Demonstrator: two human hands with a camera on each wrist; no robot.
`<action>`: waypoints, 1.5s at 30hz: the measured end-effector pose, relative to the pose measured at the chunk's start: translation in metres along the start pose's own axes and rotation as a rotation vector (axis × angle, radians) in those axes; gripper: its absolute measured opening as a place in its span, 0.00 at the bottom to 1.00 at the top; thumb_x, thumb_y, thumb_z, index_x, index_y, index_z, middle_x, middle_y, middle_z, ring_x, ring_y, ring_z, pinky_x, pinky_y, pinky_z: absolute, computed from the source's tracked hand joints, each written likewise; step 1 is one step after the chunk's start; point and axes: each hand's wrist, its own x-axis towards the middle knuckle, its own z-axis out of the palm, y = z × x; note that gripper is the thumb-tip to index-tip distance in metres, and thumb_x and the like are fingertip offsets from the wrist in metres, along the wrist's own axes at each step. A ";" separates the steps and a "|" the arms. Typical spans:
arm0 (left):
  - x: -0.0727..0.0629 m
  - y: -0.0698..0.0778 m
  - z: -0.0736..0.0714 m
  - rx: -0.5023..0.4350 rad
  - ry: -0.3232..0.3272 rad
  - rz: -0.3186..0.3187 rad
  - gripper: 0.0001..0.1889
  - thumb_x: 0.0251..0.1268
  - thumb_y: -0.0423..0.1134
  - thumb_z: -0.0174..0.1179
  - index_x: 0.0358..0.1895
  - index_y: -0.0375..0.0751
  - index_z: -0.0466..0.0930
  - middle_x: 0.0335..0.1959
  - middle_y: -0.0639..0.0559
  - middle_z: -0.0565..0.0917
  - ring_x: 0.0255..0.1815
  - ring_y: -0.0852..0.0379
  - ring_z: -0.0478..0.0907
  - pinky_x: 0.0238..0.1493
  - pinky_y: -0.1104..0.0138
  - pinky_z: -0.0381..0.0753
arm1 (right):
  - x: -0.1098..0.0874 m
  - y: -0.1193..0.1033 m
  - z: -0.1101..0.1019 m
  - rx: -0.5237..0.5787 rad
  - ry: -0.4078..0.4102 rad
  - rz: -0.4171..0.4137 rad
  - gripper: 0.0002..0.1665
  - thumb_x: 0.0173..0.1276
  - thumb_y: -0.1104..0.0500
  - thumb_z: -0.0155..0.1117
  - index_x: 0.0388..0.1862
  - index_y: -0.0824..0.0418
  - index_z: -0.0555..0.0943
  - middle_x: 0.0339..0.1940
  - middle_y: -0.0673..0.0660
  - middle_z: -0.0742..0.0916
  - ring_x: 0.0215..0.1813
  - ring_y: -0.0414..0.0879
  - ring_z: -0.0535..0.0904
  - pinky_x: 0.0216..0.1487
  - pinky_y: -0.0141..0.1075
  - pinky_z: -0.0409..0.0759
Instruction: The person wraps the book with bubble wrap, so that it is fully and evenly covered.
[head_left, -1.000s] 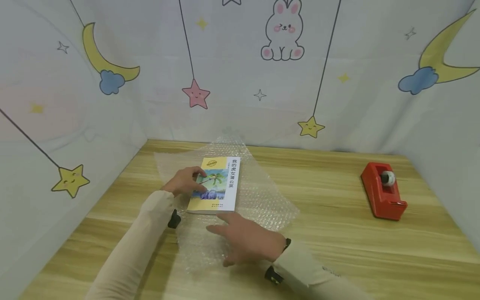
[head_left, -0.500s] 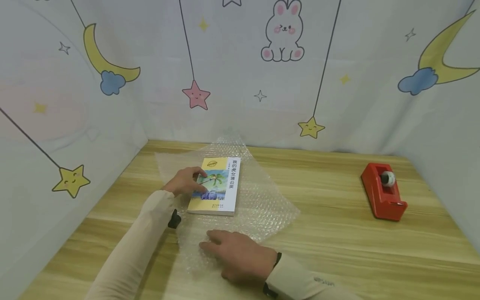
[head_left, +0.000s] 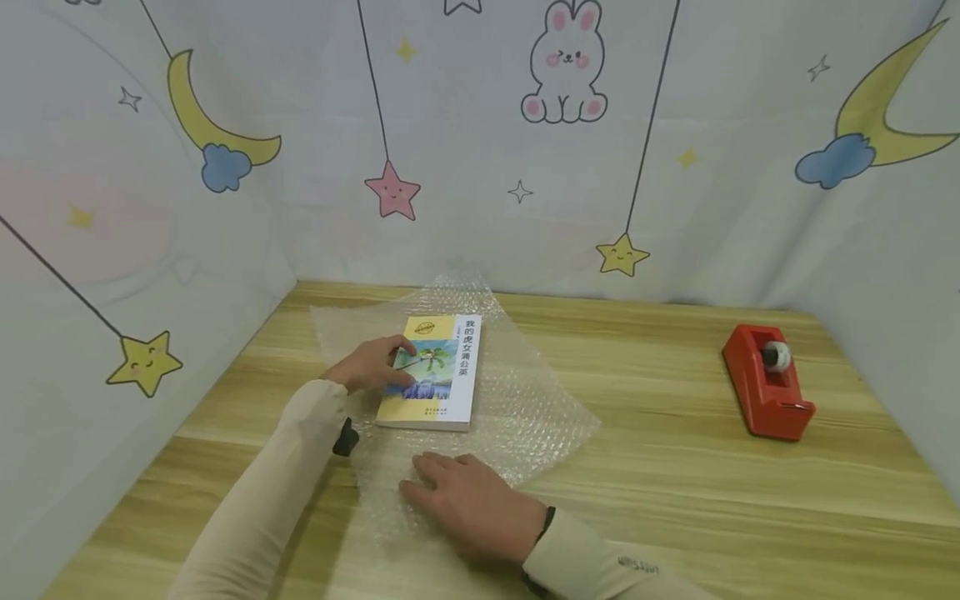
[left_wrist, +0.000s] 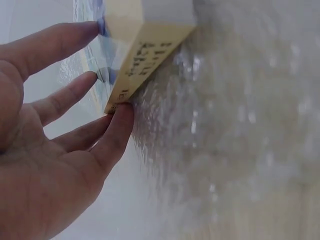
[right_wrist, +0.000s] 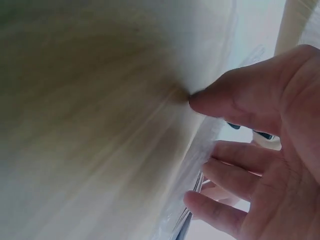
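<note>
A paperback book (head_left: 457, 392) with a yellow, white and blue cover lies flat on a sheet of clear bubble wrap (head_left: 525, 392). My left hand (head_left: 367, 364) rests at the book's left side. Its fingertips touch the cover, and in the left wrist view other fingers (left_wrist: 120, 125) meet the corner of the book (left_wrist: 127, 35). Nearer to me, my right hand (head_left: 476, 504) lies over the front part of the wrap with fingers extended. The right wrist view has its thumb (right_wrist: 215, 102) touching the table, and the other fingers near the wrap's edge.
On the right of the wooden table (head_left: 645, 483) stands a red tape dispenser (head_left: 772, 383) with a roll in it. White curtains (head_left: 465, 108) printed with stars, moons and a rabbit close in the back and both sides.
My right hand has moved back toward me and slightly left, away from the book's front edge, onto the front of the bubble wrap. The left hand and the book have stayed put.
</note>
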 end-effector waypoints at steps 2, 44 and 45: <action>0.000 -0.001 -0.001 0.025 -0.024 0.020 0.28 0.64 0.43 0.68 0.65 0.41 0.72 0.54 0.41 0.76 0.52 0.48 0.71 0.54 0.55 0.73 | 0.000 0.001 0.000 -0.014 -0.011 0.017 0.31 0.60 0.60 0.68 0.64 0.49 0.77 0.62 0.53 0.82 0.65 0.46 0.80 0.55 0.39 0.84; -0.048 -0.013 -0.012 0.033 -0.221 0.045 0.29 0.80 0.64 0.29 0.65 0.65 0.79 0.81 0.51 0.61 0.81 0.37 0.57 0.75 0.37 0.57 | 0.003 0.070 -0.012 0.380 -0.118 0.308 0.18 0.74 0.63 0.56 0.58 0.55 0.84 0.44 0.53 0.91 0.39 0.43 0.84 0.43 0.37 0.84; -0.048 -0.013 -0.012 0.014 -0.223 0.033 0.33 0.79 0.67 0.25 0.65 0.64 0.79 0.81 0.50 0.60 0.81 0.37 0.57 0.76 0.37 0.56 | 0.004 0.073 -0.011 0.410 -0.102 0.313 0.17 0.75 0.62 0.55 0.57 0.56 0.85 0.42 0.53 0.91 0.36 0.42 0.83 0.41 0.37 0.83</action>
